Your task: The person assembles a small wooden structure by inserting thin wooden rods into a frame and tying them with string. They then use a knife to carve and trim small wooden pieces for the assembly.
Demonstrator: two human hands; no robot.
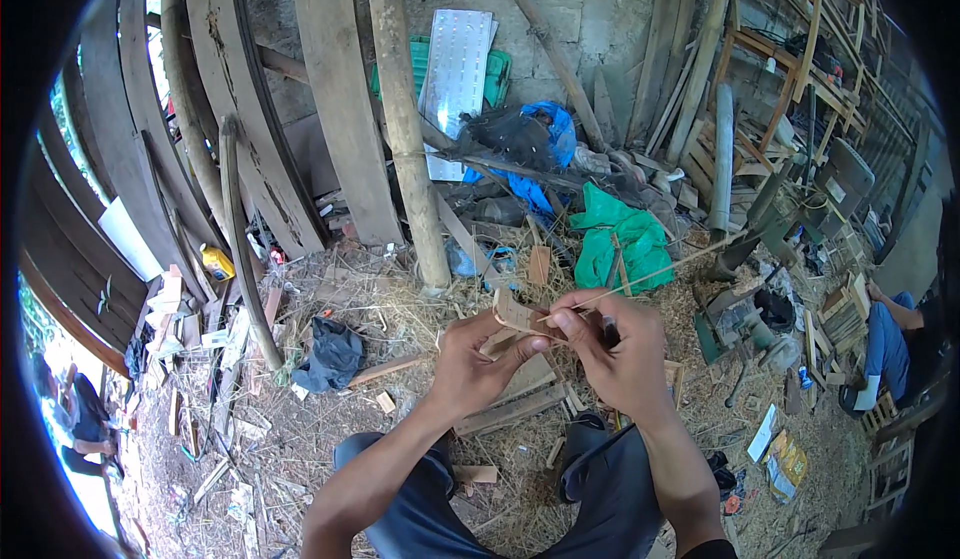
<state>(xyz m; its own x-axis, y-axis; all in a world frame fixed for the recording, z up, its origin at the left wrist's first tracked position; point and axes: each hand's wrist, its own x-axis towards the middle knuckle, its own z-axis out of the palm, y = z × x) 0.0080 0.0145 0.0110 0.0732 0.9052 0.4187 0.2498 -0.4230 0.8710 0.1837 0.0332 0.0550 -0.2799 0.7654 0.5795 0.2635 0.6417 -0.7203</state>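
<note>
In front of my knees, my left hand (pixel 478 361) grips a small light-brown wooden piece (pixel 517 314), thumb along its lower edge. My right hand (pixel 622 351) meets it at the right end, fingers pinched round a thin pale strip (pixel 660 272) that sticks out up and to the right. The strip looks like a sliver of wood or cane; its near end is hidden by my fingers. Both hands are closed and nearly touch. Under them on the ground lie wooden boards (pixel 512 411), partly covered by my hands.
A round wooden post (pixel 405 149) stands ahead. Beyond my hands lies a green plastic sheet (pixel 622 234). A black plastic bag (pixel 330 356) and wood scraps litter the straw-strewn ground. A yellow bottle (pixel 216 263) is at left. Another person (pixel 895 344) sits at far right.
</note>
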